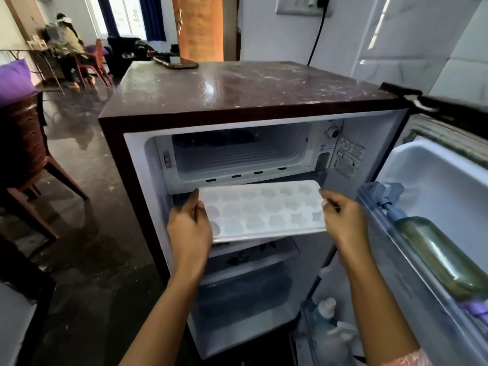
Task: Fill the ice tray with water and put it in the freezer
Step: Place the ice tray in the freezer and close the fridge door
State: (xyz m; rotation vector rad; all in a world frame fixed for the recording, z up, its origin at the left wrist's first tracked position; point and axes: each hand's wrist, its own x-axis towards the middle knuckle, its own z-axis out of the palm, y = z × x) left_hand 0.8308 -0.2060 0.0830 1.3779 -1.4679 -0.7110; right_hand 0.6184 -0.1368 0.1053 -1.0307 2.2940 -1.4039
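Ice tray (264,210): white, held in the air at the fridge mouth, just below the open freezer compartment (237,151), not yet inside. Long side faces the opening. Right end sits a little higher than the left, or so it looks through the wide lens.

Left hand (190,228): fingers curled round the tray's left short end, thumb on the rim. Right hand (343,215): pinches the right short end the same way.

Water level in the cells: cannot tell, they read pale and glossy.

Risks, as judged:
- The lift up to the freezer floor tips the tray; shallow cells spill over the low end onto the shelf (250,249) beneath.
- Far edge catches the freezer's lower lip (237,178); the jolt slops water.
- Both hands sit at the ends, so knuckles may meet the compartment's side walls before the tray is in.
- Open door (435,180) with its bottle (435,257) crowds the right elbow.
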